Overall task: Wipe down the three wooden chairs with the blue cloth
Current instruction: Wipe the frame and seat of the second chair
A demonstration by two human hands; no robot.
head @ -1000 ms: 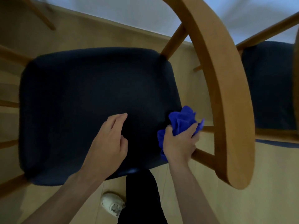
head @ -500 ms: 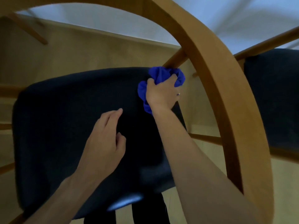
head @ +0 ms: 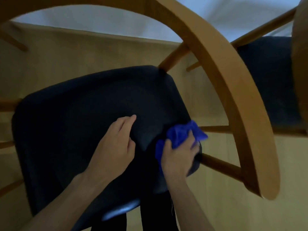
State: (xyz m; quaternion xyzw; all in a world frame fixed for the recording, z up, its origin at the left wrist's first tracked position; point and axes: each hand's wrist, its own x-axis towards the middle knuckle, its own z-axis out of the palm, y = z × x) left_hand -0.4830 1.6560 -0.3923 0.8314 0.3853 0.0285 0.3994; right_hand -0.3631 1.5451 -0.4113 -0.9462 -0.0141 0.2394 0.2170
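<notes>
A wooden chair with a curved back rail [head: 225, 84] and a dark padded seat [head: 83, 122] fills the view below me. My right hand [head: 179, 157] grips the bunched blue cloth [head: 181, 133] against the seat's right edge, near a wooden side rung [head: 221, 164]. My left hand [head: 115, 147] rests flat on the middle of the seat, fingers straight and together. A second chair's dark seat [head: 266, 80] and wooden frame show at the right.
Light wooden floor [head: 75, 52] surrounds the chairs, and a pale wall or sheet [head: 100, 22] runs along the far side. Wooden rungs of another frame [head: 10, 104] poke in at the left edge. My dark trouser legs [head: 156, 212] stand just below the seat.
My right hand has swept the blue cloth from the seat's far right corner back down along the right edge toward me. The left hand has stayed on the seat.
</notes>
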